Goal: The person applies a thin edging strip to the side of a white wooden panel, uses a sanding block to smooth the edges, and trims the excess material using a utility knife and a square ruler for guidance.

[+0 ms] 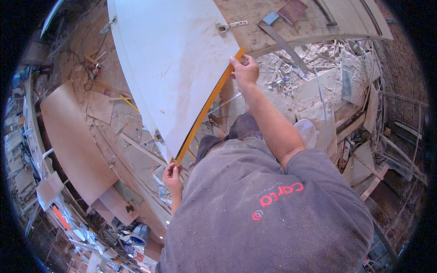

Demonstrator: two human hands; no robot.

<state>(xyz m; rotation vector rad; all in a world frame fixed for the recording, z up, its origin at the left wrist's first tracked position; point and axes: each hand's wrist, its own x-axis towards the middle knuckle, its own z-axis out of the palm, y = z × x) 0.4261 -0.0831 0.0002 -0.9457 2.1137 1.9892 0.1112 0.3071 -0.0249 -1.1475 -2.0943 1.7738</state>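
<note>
White board (175, 68): a large pale panel, dusty and smudged, reaching away from both my hands toward the top of the view. Its near long edge runs slantwise between my two hands.

Orange strip (207, 107): a narrow band lying along that near edge, from my right hand down to my left.

Right hand (246, 69): at the far, upper end of the strip, arm stretched out, fingers curled over the board's edge and pinching the strip's end.

Left hand (173, 177): at the near, lower end, close to my chest, fingertips closed on the strip where it leaves the board's corner.

Metal hinges (225, 27): fixed on the board's face, one just beyond my right hand, another (157, 138) just above my left.

Brown sheet (73, 141): a flat plywood piece, well to the left of my left hand.

Offcuts and scraps (327, 104): pale pieces heaped on the floor to the right of my right arm.

Grey shirt (268, 209): mine, filling the space below both hands.
</note>
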